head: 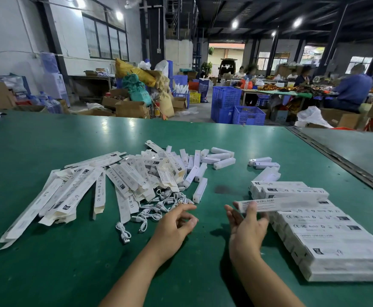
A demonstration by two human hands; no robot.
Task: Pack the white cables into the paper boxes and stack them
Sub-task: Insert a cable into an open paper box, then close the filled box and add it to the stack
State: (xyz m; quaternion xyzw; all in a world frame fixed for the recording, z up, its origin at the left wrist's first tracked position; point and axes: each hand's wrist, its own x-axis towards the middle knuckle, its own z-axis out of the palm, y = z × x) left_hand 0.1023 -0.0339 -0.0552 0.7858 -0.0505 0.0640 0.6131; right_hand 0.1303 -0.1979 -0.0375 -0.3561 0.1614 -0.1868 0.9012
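Note:
My right hand (246, 229) holds one long white paper box (292, 203) by its left end, level above the packed stack; the box is blurred. That stack of filled paper boxes (332, 242) lies in rows at the right of the green table (48, 273). My left hand (176, 224) hovers over the table with fingers loosely curled and nothing in it, just right of a tangle of white cables (159, 207). One coiled cable (123, 232) lies apart at the front. Flat, unfilled paper boxes (70, 196) fan out at the left.
Several short white bars (221, 156) lie scattered behind the cables, and more (266, 166) beside the stack. A metal seam (340, 160) runs along the table's right side. Beyond the far edge stand blue crates (236, 107), cardboard boxes and seated people.

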